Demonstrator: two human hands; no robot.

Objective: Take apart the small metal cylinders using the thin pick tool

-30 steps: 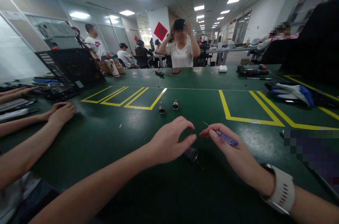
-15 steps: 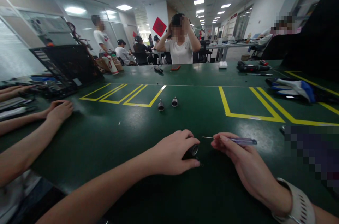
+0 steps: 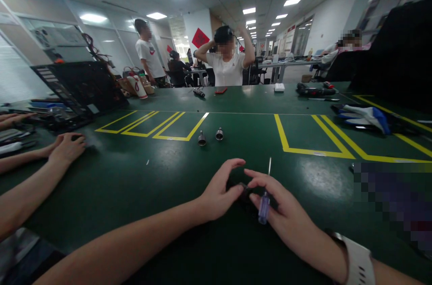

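Pinched between the left hand [image 3: 219, 193] and the right hand [image 3: 286, 217], the small dark cylindrical part [image 3: 243, 189] could slip, because the right fingers also clamp a blue-handled screwdriver [image 3: 263, 204].

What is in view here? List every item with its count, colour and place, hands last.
table: one, dark green, fills the foreground
tape outlines: several, yellow, mid-table
small cylinders: two, metallic, mid-table beside the outlines
dark part: one, black, between both hands
screwdriver: one, clear purple handle, in the right hand, tip pointing away
computer case: one, black, far left
gloves: a few, white and blue, far right
neighbour's hand: one, flat on the table, left
watch: one, white, right wrist
left hand: curled at the dark part
right hand: holding the screwdriver, fingers at the dark part
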